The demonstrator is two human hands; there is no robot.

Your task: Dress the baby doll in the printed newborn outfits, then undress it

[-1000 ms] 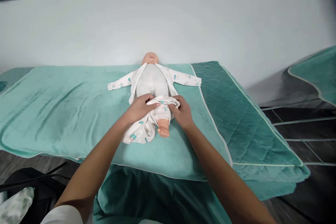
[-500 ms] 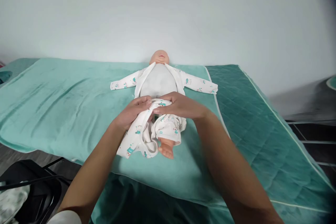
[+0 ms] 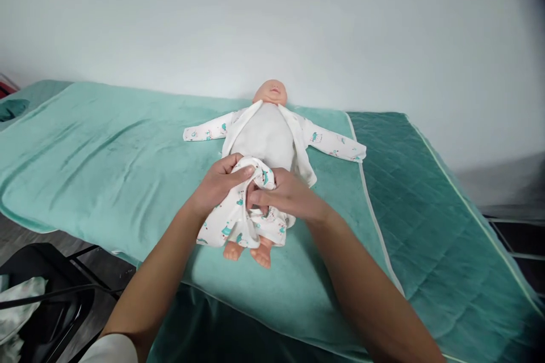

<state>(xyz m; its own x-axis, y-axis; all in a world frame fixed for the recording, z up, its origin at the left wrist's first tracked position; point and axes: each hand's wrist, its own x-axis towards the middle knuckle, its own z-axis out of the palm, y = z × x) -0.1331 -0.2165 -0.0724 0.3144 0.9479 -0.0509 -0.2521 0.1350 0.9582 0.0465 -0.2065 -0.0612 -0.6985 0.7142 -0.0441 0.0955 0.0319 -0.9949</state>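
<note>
A baby doll (image 3: pixel 272 92) lies on its back, head toward the wall and arms spread out in printed sleeves. It wears a white printed romper (image 3: pixel 230 218), hanging apart at the front over a plain pale chest. My left hand (image 3: pixel 221 181) pinches the romper's edge near the doll's hips, thumb on top. Opposite it, my right hand (image 3: pixel 287 195) grips the same gathered cloth, its thumb and fingers inside the fold. Both bare feet (image 3: pixel 260 252) of the doll stick out below the cloth. The doll's hips are hidden by my hands and the fabric.
A light green blanket (image 3: pixel 106 147) covers the bed under the doll. Darker quilted cover (image 3: pixel 426 210) shows at the right. A white wall (image 3: pixel 272 17) stands behind. At lower left is a black chair (image 3: pixel 63 306) with printed cloth (image 3: pixel 19 306) on it.
My hands have bunched the romper's cloth further and turned its edge. A second foot now shows beneath the cloth, where only one showed before. The view has shifted slightly.
</note>
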